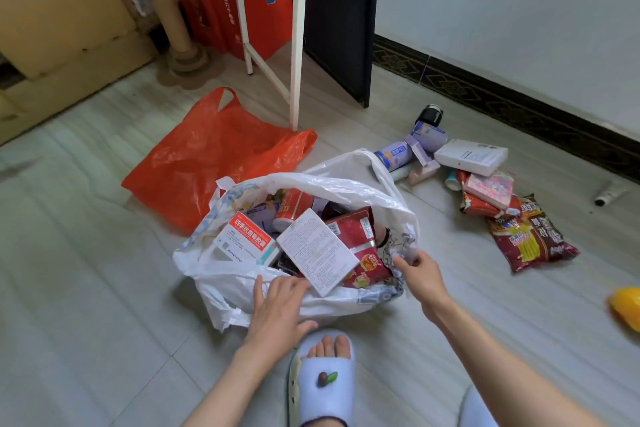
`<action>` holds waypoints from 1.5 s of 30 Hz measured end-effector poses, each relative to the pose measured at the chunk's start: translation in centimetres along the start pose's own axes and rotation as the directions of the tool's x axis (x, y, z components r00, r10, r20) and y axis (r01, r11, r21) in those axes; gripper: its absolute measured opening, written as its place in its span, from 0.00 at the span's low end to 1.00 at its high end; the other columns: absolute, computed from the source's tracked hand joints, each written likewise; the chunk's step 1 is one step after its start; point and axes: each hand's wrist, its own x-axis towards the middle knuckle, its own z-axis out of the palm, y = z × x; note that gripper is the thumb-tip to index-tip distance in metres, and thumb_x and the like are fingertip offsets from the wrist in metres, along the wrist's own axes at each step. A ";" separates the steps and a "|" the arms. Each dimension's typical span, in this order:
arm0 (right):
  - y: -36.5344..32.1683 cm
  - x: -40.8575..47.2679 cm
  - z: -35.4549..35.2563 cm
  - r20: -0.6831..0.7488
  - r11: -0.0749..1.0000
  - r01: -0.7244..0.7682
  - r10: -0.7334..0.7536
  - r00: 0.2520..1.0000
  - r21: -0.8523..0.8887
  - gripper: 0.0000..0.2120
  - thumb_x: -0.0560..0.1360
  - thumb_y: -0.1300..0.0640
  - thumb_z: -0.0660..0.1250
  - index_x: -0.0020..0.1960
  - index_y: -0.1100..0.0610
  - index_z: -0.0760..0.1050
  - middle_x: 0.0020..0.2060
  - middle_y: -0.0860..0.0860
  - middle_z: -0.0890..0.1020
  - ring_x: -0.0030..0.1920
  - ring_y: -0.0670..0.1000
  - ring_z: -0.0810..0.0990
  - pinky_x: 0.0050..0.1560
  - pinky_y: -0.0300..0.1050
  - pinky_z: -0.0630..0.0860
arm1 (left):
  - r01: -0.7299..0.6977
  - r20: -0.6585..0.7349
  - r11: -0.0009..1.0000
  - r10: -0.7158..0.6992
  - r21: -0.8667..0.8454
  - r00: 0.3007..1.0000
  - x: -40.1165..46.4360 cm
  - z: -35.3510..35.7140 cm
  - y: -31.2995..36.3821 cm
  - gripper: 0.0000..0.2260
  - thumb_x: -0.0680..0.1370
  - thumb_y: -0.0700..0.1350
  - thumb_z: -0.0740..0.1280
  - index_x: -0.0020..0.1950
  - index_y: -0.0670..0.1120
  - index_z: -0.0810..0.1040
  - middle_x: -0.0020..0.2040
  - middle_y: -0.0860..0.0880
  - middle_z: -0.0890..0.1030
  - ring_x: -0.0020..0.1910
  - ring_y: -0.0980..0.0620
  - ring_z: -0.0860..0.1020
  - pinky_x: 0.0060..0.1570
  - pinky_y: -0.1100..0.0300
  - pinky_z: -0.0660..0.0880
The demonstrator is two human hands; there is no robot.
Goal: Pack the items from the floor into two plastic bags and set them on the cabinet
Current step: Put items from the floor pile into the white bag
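At the far left a flat red plastic bag lay on the pale tiled floor, its handles pointing away from the person. Just right of it and touching its near corner sat the white plastic bag, mouth spread wide and crammed with a red-and-white medicine box, a red can, a white printed carton and a red snack packet. The left hand rested on the bag's near rim with fingers straight and spread, pressing the plastic beside the carton's corner and grasping nothing. The right hand pinched the crumpled right edge of the same bag between thumb and fingertips. Further right, well apart from both hands, unpacked items lay in a loose heap: purple cans, a white box, a pink box and a dark red snack bag. A slippered foot stood just below the left hand.
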 end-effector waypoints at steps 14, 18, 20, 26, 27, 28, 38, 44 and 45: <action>-1.2 -2.5 -3.2 -0.223 0.997 0.005 -0.023 0.974 -0.081 0.15 0.74 0.57 0.64 0.31 0.60 0.76 0.24 0.54 0.77 0.36 0.60 0.79 0.47 0.55 0.77 | -0.052 -0.344 0.946 -0.064 -0.320 0.937 -4.3 -4.7 0.4 0.04 0.75 0.37 0.65 0.42 0.44 0.73 0.38 0.48 0.77 0.38 0.48 0.73 0.36 0.57 0.67; -2.0 -3.5 -3.8 -0.174 0.994 -0.025 0.045 0.984 0.110 0.11 0.75 0.61 0.62 0.35 0.59 0.73 0.34 0.56 0.77 0.40 0.55 0.75 0.48 0.54 0.76 | -0.139 -0.402 0.964 0.037 -0.227 0.915 -4.8 -5.9 1.2 0.03 0.72 0.39 0.70 0.43 0.44 0.77 0.40 0.49 0.79 0.42 0.52 0.74 0.45 0.58 0.68; -1.2 -4.4 -3.5 -0.142 0.992 -0.042 0.058 0.988 0.117 0.07 0.76 0.60 0.63 0.40 0.61 0.74 0.36 0.56 0.76 0.37 0.54 0.74 0.45 0.52 0.75 | -0.087 -0.330 0.976 0.017 -0.200 0.944 -5.5 -4.9 1.1 0.08 0.71 0.41 0.72 0.48 0.45 0.79 0.45 0.49 0.80 0.46 0.49 0.77 0.49 0.60 0.68; 3.0 -7.5 -0.5 0.074 0.933 -0.301 0.292 0.953 0.198 0.11 0.75 0.52 0.65 0.46 0.61 0.72 0.40 0.53 0.76 0.46 0.54 0.77 0.52 0.54 0.77 | -0.096 -0.362 0.964 0.000 -0.246 0.932 -7.8 -0.1 0.9 0.18 0.65 0.31 0.74 0.49 0.46 0.75 0.43 0.46 0.76 0.45 0.54 0.68 0.48 0.61 0.67; 3.5 -7.8 0.2 0.163 0.900 -0.351 0.318 0.934 0.256 0.11 0.76 0.51 0.65 0.46 0.60 0.73 0.43 0.52 0.76 0.50 0.54 0.78 0.56 0.55 0.75 | -0.093 -0.377 0.960 -0.014 -0.263 0.926 -7.7 0.3 0.8 0.19 0.65 0.31 0.74 0.48 0.47 0.73 0.43 0.45 0.76 0.45 0.54 0.67 0.48 0.61 0.67; 3.8 -7.9 0.9 0.244 0.866 -0.384 0.316 0.917 0.320 0.09 0.76 0.52 0.64 0.46 0.58 0.74 0.44 0.51 0.76 0.51 0.52 0.77 0.59 0.56 0.73 | -0.091 -0.386 0.961 -0.017 -0.262 0.922 -7.5 0.6 0.8 0.18 0.65 0.31 0.74 0.48 0.47 0.73 0.43 0.45 0.75 0.45 0.54 0.67 0.48 0.60 0.67; 1.4 -7.4 4.0 0.291 0.512 -0.414 0.305 0.907 0.753 0.06 0.79 0.60 0.59 0.48 0.59 0.74 0.34 0.50 0.84 0.36 0.47 0.83 0.54 0.48 0.72 | -0.029 -0.352 1.000 0.025 -0.006 0.936 -3.9 -0.2 1.4 0.18 0.61 0.42 0.79 0.49 0.44 0.80 0.52 0.40 0.79 0.55 0.39 0.78 0.52 0.47 0.77; 1.2 -9.0 2.3 0.237 0.524 -0.366 0.298 0.925 0.769 0.07 0.78 0.62 0.60 0.55 0.59 0.72 0.38 0.53 0.81 0.34 0.47 0.82 0.55 0.48 0.74 | -0.137 -0.518 0.990 0.125 0.015 0.846 -3.0 -1.8 2.1 0.08 0.66 0.36 0.74 0.42 0.44 0.81 0.42 0.45 0.81 0.43 0.45 0.79 0.47 0.56 0.72; 0.9 -9.3 2.1 0.223 0.551 -0.346 0.280 0.934 0.759 0.07 0.78 0.62 0.60 0.56 0.60 0.72 0.39 0.54 0.81 0.37 0.49 0.81 0.53 0.47 0.75 | -0.173 -0.528 0.984 0.163 0.030 0.834 -3.3 -2.1 1.9 0.05 0.69 0.37 0.70 0.43 0.44 0.81 0.40 0.47 0.80 0.40 0.46 0.80 0.46 0.58 0.70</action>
